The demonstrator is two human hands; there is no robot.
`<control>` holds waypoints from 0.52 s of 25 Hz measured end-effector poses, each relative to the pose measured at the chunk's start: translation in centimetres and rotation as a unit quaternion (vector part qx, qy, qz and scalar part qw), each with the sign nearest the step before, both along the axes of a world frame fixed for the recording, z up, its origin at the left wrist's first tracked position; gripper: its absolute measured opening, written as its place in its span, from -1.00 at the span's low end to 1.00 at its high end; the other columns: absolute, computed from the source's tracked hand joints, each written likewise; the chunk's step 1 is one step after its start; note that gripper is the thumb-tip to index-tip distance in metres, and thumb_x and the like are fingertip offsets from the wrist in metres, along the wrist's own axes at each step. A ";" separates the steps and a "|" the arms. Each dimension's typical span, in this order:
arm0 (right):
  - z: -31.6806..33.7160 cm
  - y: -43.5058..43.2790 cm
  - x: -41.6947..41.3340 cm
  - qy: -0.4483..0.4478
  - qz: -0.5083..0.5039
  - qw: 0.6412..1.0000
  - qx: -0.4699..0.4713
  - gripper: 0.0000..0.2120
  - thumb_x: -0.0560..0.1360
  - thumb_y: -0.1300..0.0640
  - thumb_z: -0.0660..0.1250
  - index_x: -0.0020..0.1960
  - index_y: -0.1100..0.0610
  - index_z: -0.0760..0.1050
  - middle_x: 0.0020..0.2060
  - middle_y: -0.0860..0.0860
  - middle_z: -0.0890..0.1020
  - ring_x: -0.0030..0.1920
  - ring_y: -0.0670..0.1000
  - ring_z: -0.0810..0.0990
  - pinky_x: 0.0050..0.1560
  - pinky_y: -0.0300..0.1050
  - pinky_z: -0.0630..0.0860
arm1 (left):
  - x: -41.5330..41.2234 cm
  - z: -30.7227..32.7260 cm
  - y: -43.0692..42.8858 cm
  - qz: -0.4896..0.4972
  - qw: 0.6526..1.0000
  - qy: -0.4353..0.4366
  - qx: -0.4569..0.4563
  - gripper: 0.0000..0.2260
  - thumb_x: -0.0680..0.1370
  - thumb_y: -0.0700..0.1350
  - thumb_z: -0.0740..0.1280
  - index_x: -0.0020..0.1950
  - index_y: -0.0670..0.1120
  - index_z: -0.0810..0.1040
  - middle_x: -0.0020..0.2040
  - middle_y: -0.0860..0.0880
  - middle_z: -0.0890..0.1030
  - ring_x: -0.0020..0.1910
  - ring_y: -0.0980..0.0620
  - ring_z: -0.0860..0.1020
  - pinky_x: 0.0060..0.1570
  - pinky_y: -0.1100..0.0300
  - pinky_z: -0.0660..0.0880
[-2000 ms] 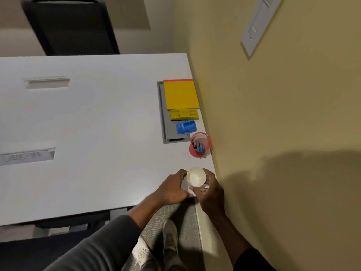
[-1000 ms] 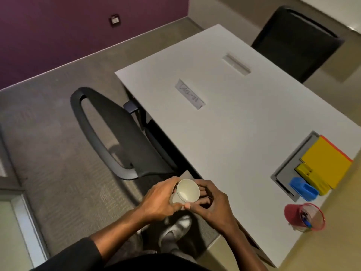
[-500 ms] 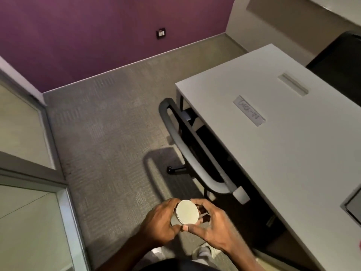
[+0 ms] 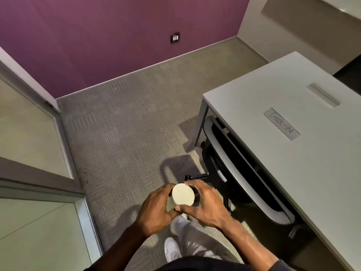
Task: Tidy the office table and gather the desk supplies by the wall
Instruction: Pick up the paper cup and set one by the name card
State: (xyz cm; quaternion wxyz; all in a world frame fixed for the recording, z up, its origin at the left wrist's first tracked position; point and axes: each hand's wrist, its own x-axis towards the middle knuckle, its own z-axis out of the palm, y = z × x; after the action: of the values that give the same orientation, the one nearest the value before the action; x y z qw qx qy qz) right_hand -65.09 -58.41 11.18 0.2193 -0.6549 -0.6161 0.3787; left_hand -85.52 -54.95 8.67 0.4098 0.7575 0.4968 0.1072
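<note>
Both my hands hold a white paper cup (image 4: 183, 194) in front of my body, above the carpet and away from the table. My left hand (image 4: 156, 207) wraps its left side and my right hand (image 4: 205, 205) its right side. The cup's round pale face points up at the camera; I cannot tell if it is the mouth or the base. The white office table (image 4: 304, 157) lies to my right, with a taped label reading CHECK-IN (image 4: 281, 123) and a grey slot (image 4: 322, 94). The desk supplies by the wall are out of view.
A black and grey office chair (image 4: 240, 178) is tucked under the table's near edge, close to my right hand. Grey carpet (image 4: 125, 133) stretches ahead to a purple wall (image 4: 109, 36). A glass partition with a metal frame (image 4: 64, 145) stands on my left.
I have turned away from the yellow wall and the supplies, carrying the cup off the table. The view has swung left toward the purple wall; both hands have stayed on the cup.
</note>
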 end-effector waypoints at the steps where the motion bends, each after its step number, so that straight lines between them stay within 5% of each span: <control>1: 0.0 1.7 -0.4 0.000 -0.006 1.000 0.004 -0.29 0.32 -0.38 0.53 0.30 0.00 0.49 0.14 -0.12 0.60 0.11 -0.14 0.58 0.06 -0.25 0.55 | -0.2 -0.2 1.6 0.008 1.000 -0.006 -0.002 -0.46 0.46 0.05 0.54 0.40 0.12 0.45 0.25 0.17 0.63 0.21 0.15 0.60 0.16 0.09 0.60; 13: -0.6 25.4 -3.1 0.004 -0.075 0.997 0.011 -0.33 0.32 -0.23 0.57 0.31 0.02 0.47 0.14 -0.09 0.59 0.11 -0.07 0.60 0.10 -0.14 0.56 | -1.4 -0.4 26.6 0.017 1.000 -0.010 0.008 -0.45 0.38 -0.08 0.55 0.34 0.13 0.49 0.18 0.20 0.65 0.13 0.15 0.63 0.06 0.06 0.62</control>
State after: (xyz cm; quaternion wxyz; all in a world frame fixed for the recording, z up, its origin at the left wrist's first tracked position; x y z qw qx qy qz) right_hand -68.22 -33.06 10.60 0.2568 -0.6953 -0.5686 0.3568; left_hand -86.88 -28.39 8.27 0.4072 0.7511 0.5043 0.1252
